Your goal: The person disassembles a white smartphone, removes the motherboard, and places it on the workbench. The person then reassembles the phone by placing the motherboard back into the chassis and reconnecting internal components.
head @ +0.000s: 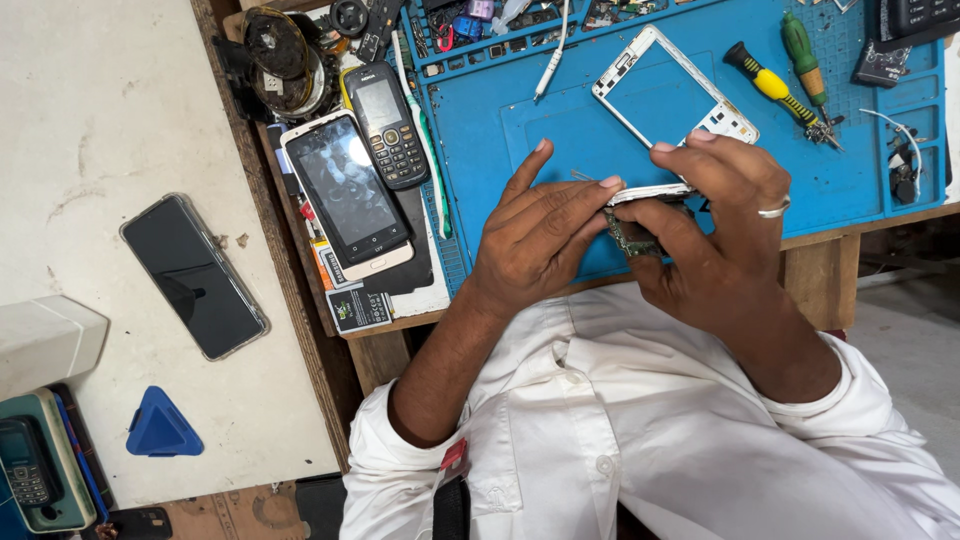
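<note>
My left hand (540,235) and my right hand (715,215) are together over the near edge of the blue work mat (480,130). Between them they grip a thin white phone body (650,192) seen edge-on, with a small green circuit board (628,238) showing under it. My left fingertips press on its left end; my right fingers wrap its right end, and a silver ring sits on one finger. A white empty phone frame (665,90) lies on the mat just beyond my hands.
Two screwdrivers (790,75) lie on the mat at right. A white smartphone (348,195) and a black keypad phone (387,125) lie left of the mat. A black smartphone (195,275) and a blue triangular pick (160,425) rest on the white surface at left.
</note>
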